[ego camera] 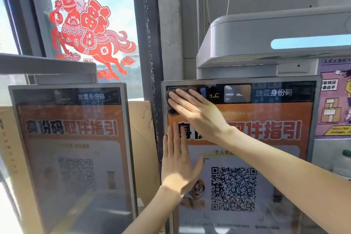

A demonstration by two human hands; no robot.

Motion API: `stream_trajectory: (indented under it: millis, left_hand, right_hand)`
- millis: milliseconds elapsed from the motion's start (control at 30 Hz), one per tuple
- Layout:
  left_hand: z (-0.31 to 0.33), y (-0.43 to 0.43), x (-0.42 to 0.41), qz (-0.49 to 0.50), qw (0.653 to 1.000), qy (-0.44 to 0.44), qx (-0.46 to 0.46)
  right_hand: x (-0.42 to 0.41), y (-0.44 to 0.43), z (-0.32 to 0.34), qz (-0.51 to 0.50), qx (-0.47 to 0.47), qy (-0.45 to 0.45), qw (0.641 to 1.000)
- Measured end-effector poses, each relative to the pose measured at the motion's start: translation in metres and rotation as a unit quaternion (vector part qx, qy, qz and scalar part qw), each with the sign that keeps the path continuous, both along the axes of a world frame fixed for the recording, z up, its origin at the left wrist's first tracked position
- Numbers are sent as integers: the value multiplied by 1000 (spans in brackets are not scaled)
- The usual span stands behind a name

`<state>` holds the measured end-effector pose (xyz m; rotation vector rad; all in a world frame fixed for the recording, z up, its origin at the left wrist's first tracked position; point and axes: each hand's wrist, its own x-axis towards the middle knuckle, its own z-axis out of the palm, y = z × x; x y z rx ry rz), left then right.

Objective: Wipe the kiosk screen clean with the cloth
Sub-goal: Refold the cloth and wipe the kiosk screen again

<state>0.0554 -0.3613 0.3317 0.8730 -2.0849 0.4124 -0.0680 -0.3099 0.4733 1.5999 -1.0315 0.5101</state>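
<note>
Kiosk screen point(266, 157) is being pressed at its upper left corner by a dark cloth point(171, 107).

The cloth is pinned flat under the outstretched fingers of the right hand point(193, 108); the left hand point(178, 165) is laid open, fingers up, on the screen's left edge.

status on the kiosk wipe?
Right hand pressing dark cloth flat on kiosk screen, top-left corner. Left hand flat on screen's left edge. Nothing in the way.
</note>
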Motion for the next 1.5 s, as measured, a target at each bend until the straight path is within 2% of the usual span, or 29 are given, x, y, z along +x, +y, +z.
stream_trajectory:
  millis: [133, 233, 367, 433, 567, 700, 833, 1067, 1200, 1333, 1400, 1500]
  left_hand:
    - [2, 3, 0, 4, 1000, 4, 6]
    - [1, 0, 1, 1, 1000, 2, -3]
    - [-1, -6, 4, 0, 1000, -8, -13]
    - [-1, -5, 3, -7, 1000, -5, -11]
    - [0, 2, 2, -8, 1000, 9, -3]
    - [6, 16, -2, -16, 998, -19, -57]
    - [8, 30, -16, -38, 996, -68, -51]
    - [0, 33, -33, -30, 998, -52, -22]
    - [-4, 35, -41, -15, 999, -48, -20]
    - [-5, 37, -48, -17, 999, -32, -19]
    - [-6, 38, -49, -15, 999, -28, -16]
    - [-6, 38, -51, -2, 999, -30, -22]
  right_hand:
    - [21, -19, 19, -14, -34, -61, 997]
    - [22, -20, 2, 7, -10, -82, 997]
    - [-3, 3, -29, -6, 57, -5, 998]
    - [-23, 19, -29, -25, 56, 15, 998]
    - [-43, 30, -8, -51, -19, -43, 998]
    - [-37, 22, 6, -39, -39, -66, 996]
    - [-41, 21, -2, -31, -22, -70, 997]
    - [-76, 56, -28, -53, 24, 5, 998]
    - [-79, 57, -4, -56, -38, -81, 994]
    - [-61, 42, 1, -33, -50, -129, 990]
    - [-60, 41, -8, -26, -42, -123, 991]
    - [-71, 52, -30, -34, 2, -65, 997]
